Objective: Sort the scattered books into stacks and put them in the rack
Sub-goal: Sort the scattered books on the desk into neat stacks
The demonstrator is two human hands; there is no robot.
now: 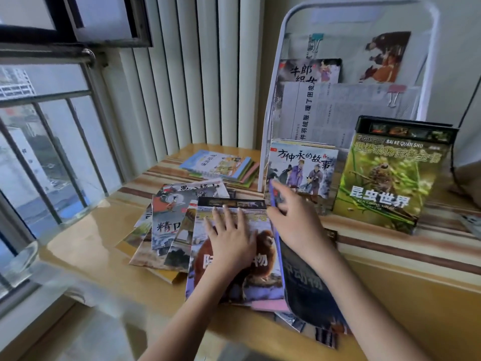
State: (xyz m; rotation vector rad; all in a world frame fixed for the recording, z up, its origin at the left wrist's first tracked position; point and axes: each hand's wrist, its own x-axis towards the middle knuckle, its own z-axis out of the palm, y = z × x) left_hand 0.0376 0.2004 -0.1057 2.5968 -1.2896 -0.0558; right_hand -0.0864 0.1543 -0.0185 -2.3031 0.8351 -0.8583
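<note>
Wooden sill (pixel 86 254), left hand (pixel 229 241) flat on camel book (pixel 234 256), right hand (pixel 296 220) lifting dark book (pixel 307 290), rack (pixel 346 82) behind.

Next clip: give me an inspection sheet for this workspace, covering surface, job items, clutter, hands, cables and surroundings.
Surface: glossy wooden ledge.
Job's things: camel book tops a fanned pile; green insect book and story book lean at the white rack; small stack behind.
Clutter: nothing seen.
Hands: left hand flat on camel book; right hand lifts a dark book.
Cables: black cord.
Surroundings: window, radiator.
</note>
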